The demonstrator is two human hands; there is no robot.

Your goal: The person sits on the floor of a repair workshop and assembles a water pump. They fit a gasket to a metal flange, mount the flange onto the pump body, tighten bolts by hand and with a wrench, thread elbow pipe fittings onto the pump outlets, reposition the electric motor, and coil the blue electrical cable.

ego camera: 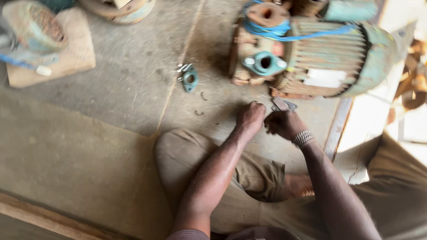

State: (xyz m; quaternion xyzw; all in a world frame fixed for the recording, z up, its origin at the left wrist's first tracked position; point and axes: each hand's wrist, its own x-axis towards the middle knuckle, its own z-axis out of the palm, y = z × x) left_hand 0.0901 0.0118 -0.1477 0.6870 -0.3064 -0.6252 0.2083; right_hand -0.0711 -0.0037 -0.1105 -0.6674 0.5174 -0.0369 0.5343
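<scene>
Both hands low over the concrete floor (111, 89) before the rusty green finned electric motor (311, 58): left hand (250, 116) fisted, contents unclear, right hand (283, 123) clamped on small grey flat metal piece (282, 104); likely mid-disassembly, next move needs careful fingertip handling.

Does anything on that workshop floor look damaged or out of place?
Yes. The finned motor looks rusty and partly stripped. A teal flange and loose bolts lie apart on the concrete floor. The left hand and right hand meet at a small metal piece.
</scene>
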